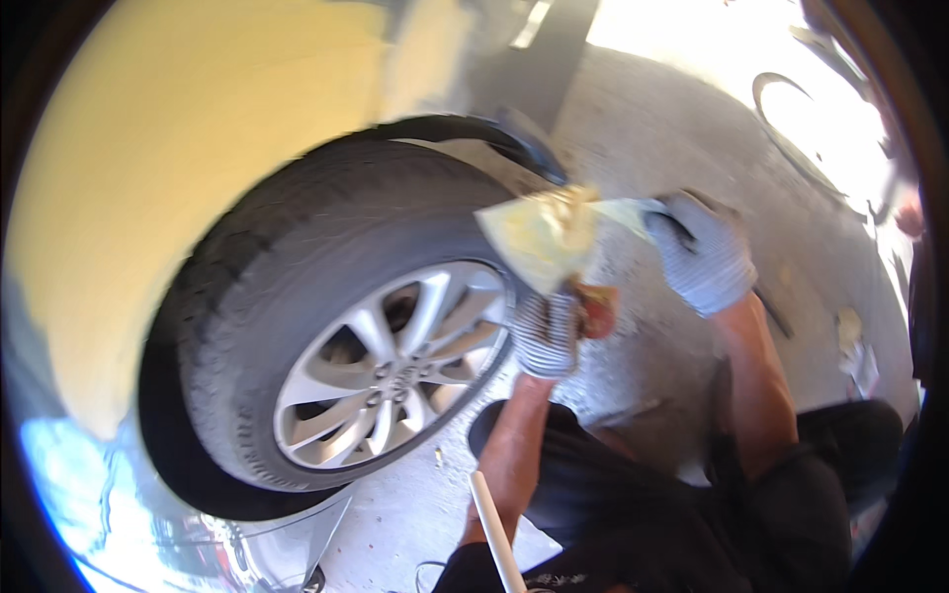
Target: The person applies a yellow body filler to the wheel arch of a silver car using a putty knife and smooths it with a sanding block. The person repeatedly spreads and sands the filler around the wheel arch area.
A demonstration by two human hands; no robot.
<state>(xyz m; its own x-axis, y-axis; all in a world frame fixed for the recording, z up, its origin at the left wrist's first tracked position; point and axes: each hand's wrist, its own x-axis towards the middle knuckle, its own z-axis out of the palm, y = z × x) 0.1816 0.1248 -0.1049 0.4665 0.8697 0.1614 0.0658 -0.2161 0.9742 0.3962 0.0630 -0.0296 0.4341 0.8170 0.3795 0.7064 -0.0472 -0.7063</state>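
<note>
- Writing: raised lettering curves along the lower sidewall of the black rubber tyre (336,217); a small emblem sits at the centre of the silver multi-spoked metal wheel (371,331); a short row of pale characters crosses the black cloth shirt (672,539) near the lower edge.
- Count: one tyre on one wheel, one board, one spreader, two gloved hands.
- Left hand (546,336), in a grey-and-white striped knit glove: raised in front of the tyre, forearm rising steeply from below, fingers clamped on the lower end of the pale yellow flat three-cornered board (519,240).
- The board is held up in the air above the grey concrete floor (633,109), beside the tyre's right edge; a lump of yellow-tan paste (568,222) lies on its right part.
- A small orange-red piece (599,311) shows just beside the left hand; its kind is unclear.
- Right hand (704,252), in a matching glove: wrist bent, fingers curled together on the pale translucent flat spreader (623,211), whose blurred tip reaches the paste.
- Car body (198,148), coated matt yellow: arches over the tyre, along the floor's left edge.
- Dark thin rod (774,311): on the floor, right of the right hand.
</note>
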